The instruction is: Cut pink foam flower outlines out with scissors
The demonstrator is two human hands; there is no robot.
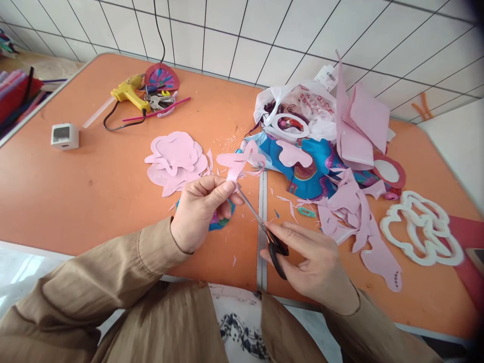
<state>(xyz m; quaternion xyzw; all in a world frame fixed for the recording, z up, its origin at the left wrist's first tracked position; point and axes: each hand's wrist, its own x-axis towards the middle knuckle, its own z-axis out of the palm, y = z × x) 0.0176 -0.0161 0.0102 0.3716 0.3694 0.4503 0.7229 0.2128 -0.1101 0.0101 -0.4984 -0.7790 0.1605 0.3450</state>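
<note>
My left hand (204,204) pinches a pink felt-like cutout (242,160) between thumb and fingers, holding it above the table. My right hand (312,257) grips black-handled scissors (278,249). Their blades point up and left and meet the lower edge of the cutout, beside my left fingertips. Whether the blades are parted I cannot make out. Under my left hand a round blue and purple piece (222,217) is partly hidden. Beyond that hand lies a pile of pink cut shapes (176,159).
Pink offcuts (350,212), white cloud-shaped frames (421,229), patterned blue fabric (280,156) and a white plastic bag (321,108) cover the right side. A folded pink sheet (359,126) stands behind. At the back left are a yellow glue gun (130,93) with its cord and a small white box (65,136).
</note>
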